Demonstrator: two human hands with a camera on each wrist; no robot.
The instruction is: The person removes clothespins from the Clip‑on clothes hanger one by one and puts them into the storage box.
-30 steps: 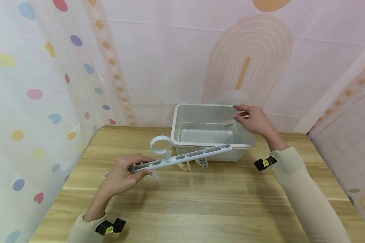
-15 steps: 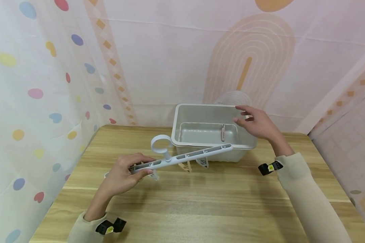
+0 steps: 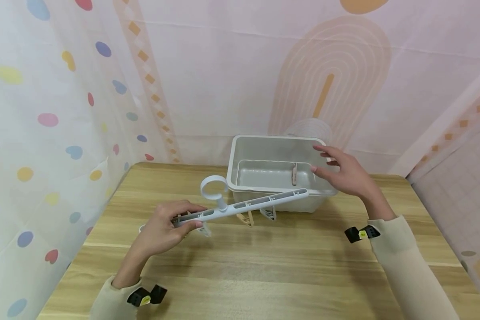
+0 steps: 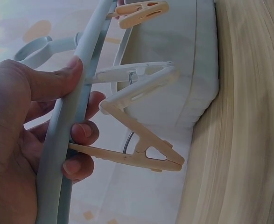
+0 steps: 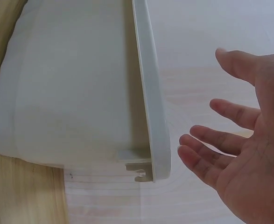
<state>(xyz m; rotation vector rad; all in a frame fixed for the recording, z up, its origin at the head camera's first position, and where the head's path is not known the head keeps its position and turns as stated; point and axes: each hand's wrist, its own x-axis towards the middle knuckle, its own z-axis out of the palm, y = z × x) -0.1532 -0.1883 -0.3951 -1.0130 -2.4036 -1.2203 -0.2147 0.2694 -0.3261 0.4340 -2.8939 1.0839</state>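
Note:
My left hand (image 3: 160,227) grips one end of a pale blue-grey hanger bar (image 3: 260,204), its round hook (image 3: 203,189) pointing up. Clips hang under the bar: in the left wrist view a white clip (image 4: 141,86), a tan clip (image 4: 141,151) near my fingertips and an orange clip (image 4: 144,14) higher up. A pink clip (image 3: 294,175) lies inside the grey bin (image 3: 240,189), toward its right side. My right hand (image 3: 346,174) hovers over the bin's right rim, fingers spread and holding nothing; the right wrist view shows the palm (image 5: 249,172) apart from the rim.
The bin stands at the back of the wooden table (image 3: 248,275), close to a patterned curtain (image 3: 208,80). The hanger's far end is in front of the bin's front rim. A second curtain with coloured dots (image 3: 56,133) borders the left side.
The pink clip, blurred near my right fingers at first, now lies on the bin floor. My right hand has opened wider and drawn back rightward. My left hand and the hanger stay nearly still.

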